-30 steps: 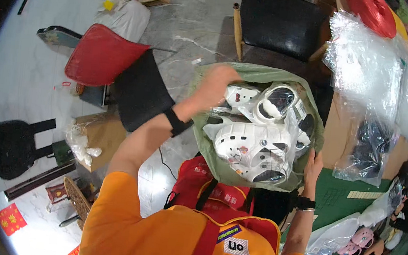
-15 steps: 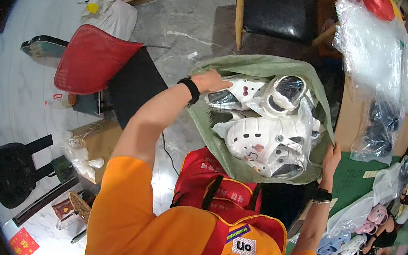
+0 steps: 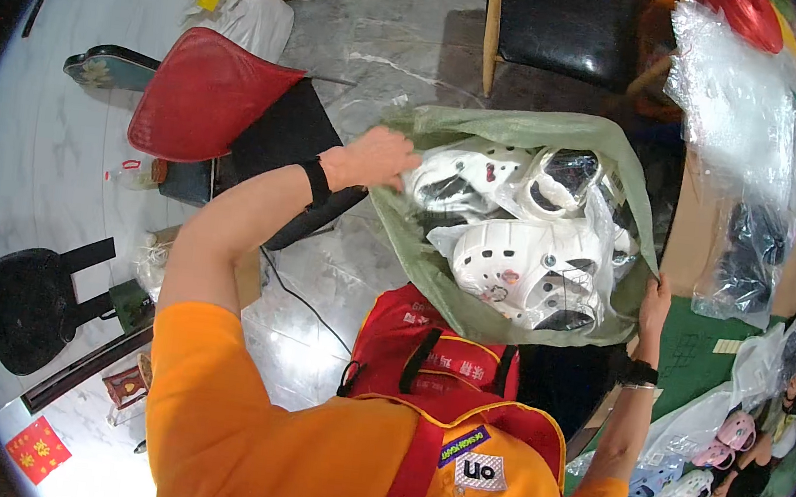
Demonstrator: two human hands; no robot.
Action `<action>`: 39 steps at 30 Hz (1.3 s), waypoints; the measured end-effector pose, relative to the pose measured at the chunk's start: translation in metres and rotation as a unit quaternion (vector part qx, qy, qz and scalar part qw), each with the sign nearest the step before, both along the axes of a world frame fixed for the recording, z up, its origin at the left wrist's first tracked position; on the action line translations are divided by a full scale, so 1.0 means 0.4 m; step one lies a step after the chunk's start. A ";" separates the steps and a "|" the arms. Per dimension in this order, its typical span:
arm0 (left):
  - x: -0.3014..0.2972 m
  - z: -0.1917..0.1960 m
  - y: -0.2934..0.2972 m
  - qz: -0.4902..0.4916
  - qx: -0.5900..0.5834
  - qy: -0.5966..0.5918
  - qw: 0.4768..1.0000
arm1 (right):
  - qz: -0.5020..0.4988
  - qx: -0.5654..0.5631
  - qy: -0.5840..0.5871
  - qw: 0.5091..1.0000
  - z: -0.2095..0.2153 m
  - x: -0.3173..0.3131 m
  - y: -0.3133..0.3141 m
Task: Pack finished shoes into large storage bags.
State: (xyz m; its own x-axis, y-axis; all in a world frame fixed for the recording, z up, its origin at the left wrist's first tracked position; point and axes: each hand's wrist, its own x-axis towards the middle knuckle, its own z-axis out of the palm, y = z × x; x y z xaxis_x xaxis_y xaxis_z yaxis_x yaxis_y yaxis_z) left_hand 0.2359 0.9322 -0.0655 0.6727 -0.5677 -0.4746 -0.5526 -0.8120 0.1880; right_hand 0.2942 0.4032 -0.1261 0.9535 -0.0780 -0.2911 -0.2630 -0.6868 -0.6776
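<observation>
"Sack (image 3: 547,125), green: location?"

"Directly ahead of the wearer's torso (image 3: 318,454), mouth open. Film-wrapped white clogs (image 3: 489,263) lie inside."

"State of hands?"

"Right hand (image 3: 656,303): clamped on the sack's right rim. Left hand (image 3: 374,157): at the left rim, blurred; grip cannot be determined."

"Surroundings?"

"Red-and-black chair (image 3: 211,93): left of the left hand. Clear plastic bags (image 3: 734,95): to the right, beyond the sack."
</observation>
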 end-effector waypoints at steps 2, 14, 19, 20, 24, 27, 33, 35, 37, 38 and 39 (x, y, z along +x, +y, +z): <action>0.028 0.005 -0.018 0.127 0.020 -0.065 0.990 | 0.013 0.012 0.014 1.000 0.005 -0.007 0.007; 0.011 0.239 -0.064 0.038 -0.030 -0.052 0.997 | 0.014 0.057 0.041 0.997 0.055 -0.011 0.023; -0.014 0.112 -0.112 0.311 -0.132 -0.255 0.906 | 0.019 0.050 0.032 0.998 0.034 -0.007 0.011; -0.014 0.093 -0.119 0.352 -0.121 -0.280 0.885 | 0.012 0.055 0.039 0.998 0.033 -0.010 0.007; -0.030 0.052 -0.135 0.427 -0.033 -0.374 0.822 | 0.000 0.075 0.038 0.996 0.065 -0.030 0.026; -0.038 -0.037 -0.125 0.572 -0.005 -0.346 0.744 | -0.003 0.054 0.042 0.998 0.054 -0.063 -0.013; -0.076 -0.114 -0.025 0.679 -0.271 -0.014 0.682 | -0.041 0.063 0.144 0.987 0.047 -0.136 -0.066; -0.078 -0.070 -0.069 0.688 -0.333 0.028 0.645 | -0.141 0.171 0.130 0.966 0.024 -0.145 -0.074; -0.111 -0.019 -0.166 0.547 -0.338 -0.032 0.766 | -0.152 0.197 0.056 0.967 0.036 -0.126 0.027; -0.140 -0.022 -0.166 0.554 -0.332 -0.030 0.763 | -0.202 0.299 0.137 0.922 0.084 -0.113 0.133; -0.120 -0.044 -0.182 0.624 -0.468 0.107 0.616 | -0.223 0.152 0.067 0.961 0.024 -0.102 0.110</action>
State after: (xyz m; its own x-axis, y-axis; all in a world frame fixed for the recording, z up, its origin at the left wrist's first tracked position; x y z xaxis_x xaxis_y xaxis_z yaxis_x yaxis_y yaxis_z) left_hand 0.1879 0.8594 -0.0832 0.8413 0.2372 -0.4858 0.5117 -0.0593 0.8571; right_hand 0.2534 0.4473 -0.1165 0.7974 -0.3628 -0.4822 -0.5837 -0.2612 -0.7688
